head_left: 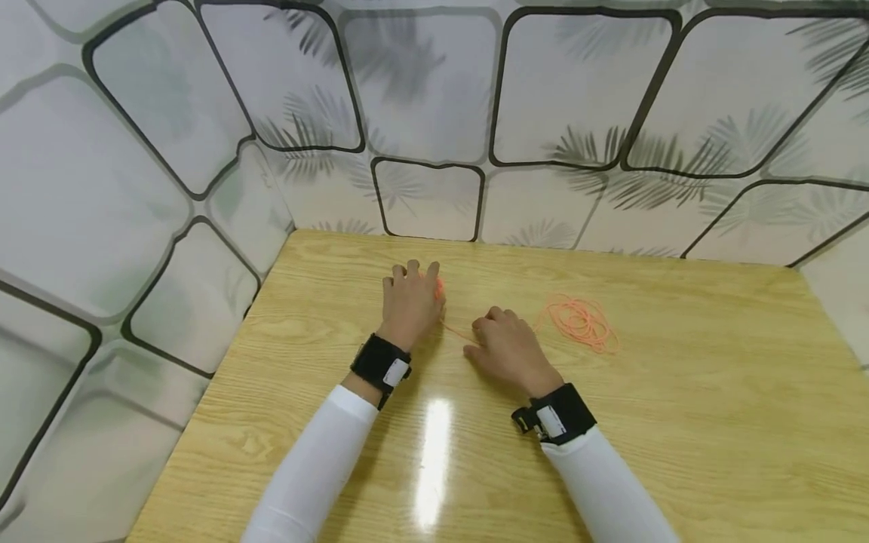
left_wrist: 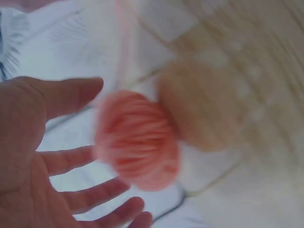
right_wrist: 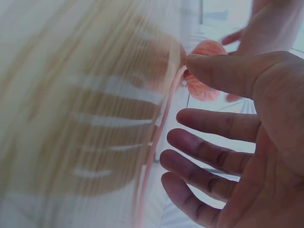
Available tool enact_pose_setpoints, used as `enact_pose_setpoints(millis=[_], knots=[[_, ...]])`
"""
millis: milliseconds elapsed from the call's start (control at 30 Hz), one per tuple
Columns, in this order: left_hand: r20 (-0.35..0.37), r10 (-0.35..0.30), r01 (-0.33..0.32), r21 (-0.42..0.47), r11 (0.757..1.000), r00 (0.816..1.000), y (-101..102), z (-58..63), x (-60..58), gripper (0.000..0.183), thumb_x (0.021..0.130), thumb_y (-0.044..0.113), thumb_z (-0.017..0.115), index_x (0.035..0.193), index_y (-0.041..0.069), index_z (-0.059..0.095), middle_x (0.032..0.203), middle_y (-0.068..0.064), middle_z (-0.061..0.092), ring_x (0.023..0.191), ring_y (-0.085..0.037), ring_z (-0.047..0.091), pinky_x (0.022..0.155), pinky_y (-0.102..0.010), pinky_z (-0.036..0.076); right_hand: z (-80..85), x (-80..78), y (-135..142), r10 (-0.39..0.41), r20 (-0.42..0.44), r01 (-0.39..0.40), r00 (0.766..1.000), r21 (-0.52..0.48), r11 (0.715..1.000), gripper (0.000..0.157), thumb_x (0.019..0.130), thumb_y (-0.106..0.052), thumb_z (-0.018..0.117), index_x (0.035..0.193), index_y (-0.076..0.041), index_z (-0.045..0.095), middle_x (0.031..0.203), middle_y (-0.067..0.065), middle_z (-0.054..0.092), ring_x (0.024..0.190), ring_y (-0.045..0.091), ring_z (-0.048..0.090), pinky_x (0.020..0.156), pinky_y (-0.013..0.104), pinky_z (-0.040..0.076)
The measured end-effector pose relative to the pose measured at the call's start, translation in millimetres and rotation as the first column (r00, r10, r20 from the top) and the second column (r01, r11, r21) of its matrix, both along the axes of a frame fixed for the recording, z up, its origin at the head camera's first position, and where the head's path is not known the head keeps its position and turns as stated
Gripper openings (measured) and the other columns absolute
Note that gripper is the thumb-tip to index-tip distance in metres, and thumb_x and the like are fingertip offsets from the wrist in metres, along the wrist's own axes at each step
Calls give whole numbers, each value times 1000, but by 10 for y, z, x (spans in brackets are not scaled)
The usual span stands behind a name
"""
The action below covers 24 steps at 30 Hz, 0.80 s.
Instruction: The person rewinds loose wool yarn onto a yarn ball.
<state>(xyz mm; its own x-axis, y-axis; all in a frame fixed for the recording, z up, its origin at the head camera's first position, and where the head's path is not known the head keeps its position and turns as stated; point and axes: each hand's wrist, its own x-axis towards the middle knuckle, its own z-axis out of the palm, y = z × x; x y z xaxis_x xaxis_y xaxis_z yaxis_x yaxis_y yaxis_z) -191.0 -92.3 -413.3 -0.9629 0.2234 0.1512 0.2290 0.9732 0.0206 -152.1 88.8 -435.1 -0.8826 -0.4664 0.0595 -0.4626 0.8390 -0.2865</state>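
A ball of coral-pink yarn (left_wrist: pixel 137 140) sits on the wooden table. In the left wrist view it lies just off the thumb and fingertips of my left hand (head_left: pixel 410 302); those fingers are spread and fairly straight. Seen from the head, that hand covers most of the ball. A yarn strand (head_left: pixel 456 330) runs from the ball toward my right hand (head_left: pixel 508 351). The right wrist view shows this hand with loosely bent, separated fingers, its thumb tip beside the strand. Right of it lies a loose tangle of the same yarn (head_left: pixel 582 323).
The glossy wood-grain table (head_left: pixel 713 392) reflects the hands and a bright light. A patterned wall (head_left: pixel 428 200) borders its far edge, and another wall (head_left: pixel 88 204) stands along the left. Black bands are strapped round both wrists.
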Motion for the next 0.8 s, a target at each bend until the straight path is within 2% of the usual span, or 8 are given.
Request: enact_pose_setpoints(millis=[33, 100, 167, 233, 300, 433, 667, 800], knots=[[-40, -54, 52, -37, 998, 998, 29, 14, 55, 47, 88, 36, 57, 130, 17, 49, 118, -15, 51, 105, -36, 48, 81, -46, 41, -3, 6, 21, -7, -6, 7, 1000, -8, 1000, 38, 84, -38, 63, 106, -7, 64, 102, 9, 56, 92, 28, 51, 74, 42, 43], [-81, -185, 175, -112, 978, 979, 107, 33, 169, 36, 88, 32, 57, 121, 17, 56, 110, -10, 54, 98, -30, 50, 77, -42, 42, -9, 15, 58, -27, -14, 27, 1000, -20, 999, 37, 84, -37, 63, 106, -7, 64, 101, 9, 56, 91, 28, 51, 74, 43, 43], [-61, -305, 290, -176, 941, 950, 196, 18, 265, 26, 89, 30, 56, 112, 18, 60, 103, -5, 54, 92, -25, 50, 75, -38, 42, -18, 22, 87, -46, -24, 46, 999, -24, 999, 34, 84, -36, 63, 103, -7, 65, 98, 9, 56, 90, 28, 50, 73, 43, 42], [-25, -375, 363, -204, 909, 927, 281, -29, 328, 18, 91, 27, 55, 104, 18, 63, 98, -2, 54, 89, -22, 49, 74, -36, 41, -32, 28, 101, -66, -34, 65, 997, -24, 998, 27, 85, -33, 62, 96, -9, 66, 94, 7, 55, 87, 27, 50, 71, 42, 42], [8, -397, 389, -221, 894, 918, 341, -99, 361, 14, 93, 26, 52, 97, 19, 64, 94, 0, 55, 86, -20, 49, 73, -34, 40, -47, 35, 101, -74, -45, 73, 996, -22, 997, 20, 86, -31, 59, 88, -12, 65, 91, 5, 55, 84, 27, 50, 69, 42, 42], [20, -387, 382, -217, 898, 922, 392, -177, 343, 13, 92, 24, 52, 91, 20, 64, 89, 3, 56, 83, -19, 50, 71, -32, 39, -39, 18, 79, -87, -61, 86, 994, -16, 996, 17, 88, -27, 54, 78, -15, 63, 86, 3, 54, 81, 26, 50, 67, 42, 42], [-2, -403, 392, -228, 891, 915, 427, -230, 313, 17, 93, 30, 50, 94, 19, 64, 90, 2, 56, 84, -18, 50, 71, -31, 38, -32, -14, 65, -91, -88, 95, 992, 37, 995, 15, 84, -22, 59, 71, -15, 59, 82, 4, 55, 75, 26, 51, 63, 42, 42], [-40, -408, 388, -236, 891, 912, 375, -194, 308, 16, 94, 25, 49, 98, 13, 60, 92, -1, 54, 85, -19, 48, 71, -30, 38, -38, -35, 82, -84, -59, 84, 995, 1, 996, 13, 83, -22, 63, 73, -15, 63, 77, 1, 53, 72, 23, 49, 61, 39, 40]])
